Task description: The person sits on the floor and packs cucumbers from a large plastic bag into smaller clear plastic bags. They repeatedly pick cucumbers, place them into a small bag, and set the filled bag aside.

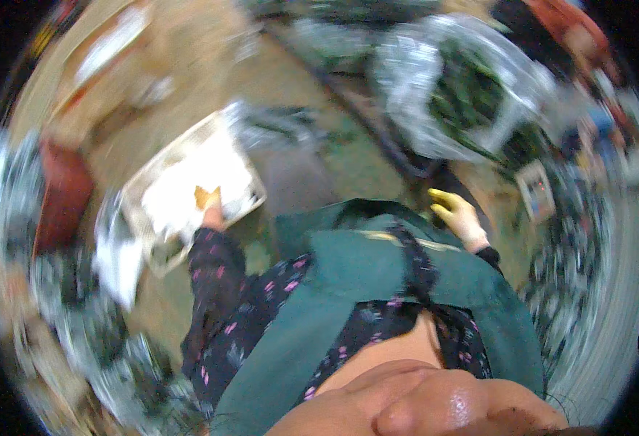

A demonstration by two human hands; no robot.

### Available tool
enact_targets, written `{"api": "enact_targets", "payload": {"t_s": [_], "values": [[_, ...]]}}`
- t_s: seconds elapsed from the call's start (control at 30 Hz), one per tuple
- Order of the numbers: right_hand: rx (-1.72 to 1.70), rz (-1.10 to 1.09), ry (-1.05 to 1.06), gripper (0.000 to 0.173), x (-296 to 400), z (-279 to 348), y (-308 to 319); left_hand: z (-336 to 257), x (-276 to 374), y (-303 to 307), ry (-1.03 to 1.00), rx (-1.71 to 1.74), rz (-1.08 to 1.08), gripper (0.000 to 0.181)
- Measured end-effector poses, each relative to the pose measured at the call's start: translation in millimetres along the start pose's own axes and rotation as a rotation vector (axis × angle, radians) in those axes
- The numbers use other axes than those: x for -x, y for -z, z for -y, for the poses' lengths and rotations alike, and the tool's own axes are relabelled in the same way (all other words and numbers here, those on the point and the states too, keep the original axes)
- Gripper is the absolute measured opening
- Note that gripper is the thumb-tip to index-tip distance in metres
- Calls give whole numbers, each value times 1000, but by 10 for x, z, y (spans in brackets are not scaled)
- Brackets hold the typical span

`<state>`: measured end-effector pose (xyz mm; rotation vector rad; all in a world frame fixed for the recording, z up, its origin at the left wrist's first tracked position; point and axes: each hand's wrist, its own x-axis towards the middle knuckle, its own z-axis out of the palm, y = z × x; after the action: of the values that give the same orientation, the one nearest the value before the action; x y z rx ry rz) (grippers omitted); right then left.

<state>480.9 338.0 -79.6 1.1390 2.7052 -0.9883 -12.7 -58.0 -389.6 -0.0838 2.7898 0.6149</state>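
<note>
The picture is blurred. My left hand (210, 204), in a glove with yellow fingers, reaches into a pale plastic crate (189, 139). It touches or lies just over bright white material (227, 169) inside; whether it grips any of it cannot be told. My right hand (458, 215), in a white glove with yellow fingertips, is at the right of my green apron (363, 256). Its fingers are apart and nothing shows in them. Beyond it lies a large clear plastic bag (412, 82) with dark green contents (469, 92).
A dark curved bar or hose (352, 109) runs between the crate and the bag. A small pale device (534, 191) is at the right. A dark red object (63, 191) stands at the left. Another person's red sleeve (570, 22) shows at the upper right.
</note>
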Motion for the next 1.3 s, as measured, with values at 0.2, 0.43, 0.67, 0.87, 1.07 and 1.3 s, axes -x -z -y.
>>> {"api": "enact_targets", "payload": {"t_s": [0.2,0.43,0.67,0.87,1.07,1.3], "values": [[17,-24,-236,39,327,-422,30,479,-639,-439,-173,-310,30,63],[17,-2,-219,40,278,-430,59,448,-524,-363,-220,-168,233,28],[-77,34,-56,41,27,-64,54,42,-312,1089,-628,322,15,42],[-164,2,31,42,87,-150,72,-768,428,2595,-394,1261,-43,28],[-276,-23,27,42,220,-227,193,-1281,-126,2999,-731,688,-112,38],[-880,69,244,32,313,120,203,-2667,2146,3641,-1229,516,-672,45]]}}
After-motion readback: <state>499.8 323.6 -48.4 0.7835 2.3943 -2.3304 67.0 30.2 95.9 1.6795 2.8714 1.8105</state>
